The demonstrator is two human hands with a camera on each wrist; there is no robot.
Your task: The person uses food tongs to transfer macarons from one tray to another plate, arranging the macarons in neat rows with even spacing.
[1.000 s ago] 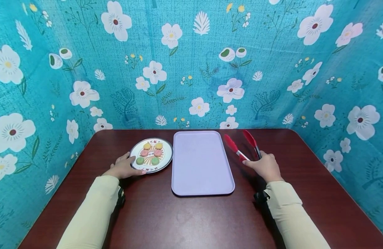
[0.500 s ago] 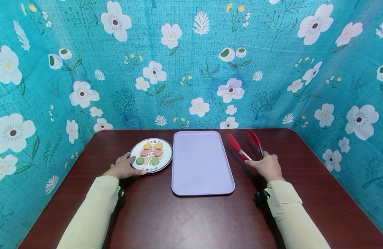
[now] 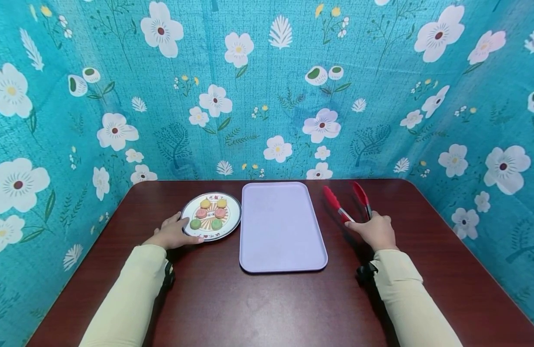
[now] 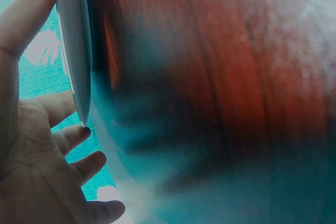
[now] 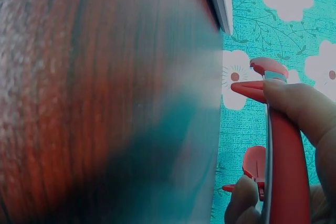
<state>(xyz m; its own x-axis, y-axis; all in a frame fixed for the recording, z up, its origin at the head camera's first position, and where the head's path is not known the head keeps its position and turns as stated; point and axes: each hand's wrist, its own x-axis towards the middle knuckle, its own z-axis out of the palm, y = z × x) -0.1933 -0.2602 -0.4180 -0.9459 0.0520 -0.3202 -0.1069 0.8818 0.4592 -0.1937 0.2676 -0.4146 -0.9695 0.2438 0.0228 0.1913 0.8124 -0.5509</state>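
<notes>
On the left in the head view, my left hand [image 3: 170, 234] holds the rim of a round white plate [image 3: 229, 226], thumb at its near edge and fingers at its left side. The left wrist view shows the plate [image 4: 73, 40] edge-on, with the thumb and index finger against it and the other fingers spread. Several macarons [image 3: 217, 224] in yellow, pink and green lie on the plate in pairs. My right hand [image 3: 377, 232] grips red-tipped tongs [image 3: 333, 197] above the table, right of the tray, their arms spread apart. In the right wrist view the thumb presses one red handle [image 5: 287, 166].
A pale lilac rectangular tray [image 3: 282, 231] lies mid-table between the two hands, its left edge close to the plate. The dark brown table [image 3: 267, 308] runs back to a teal floral cloth [image 3: 249, 120] that hangs behind and at both sides.
The right hand has shifted slightly to the right with the tongs, whose tips now stand farther from the tray. Left hand, plate and macarons have stayed in place.
</notes>
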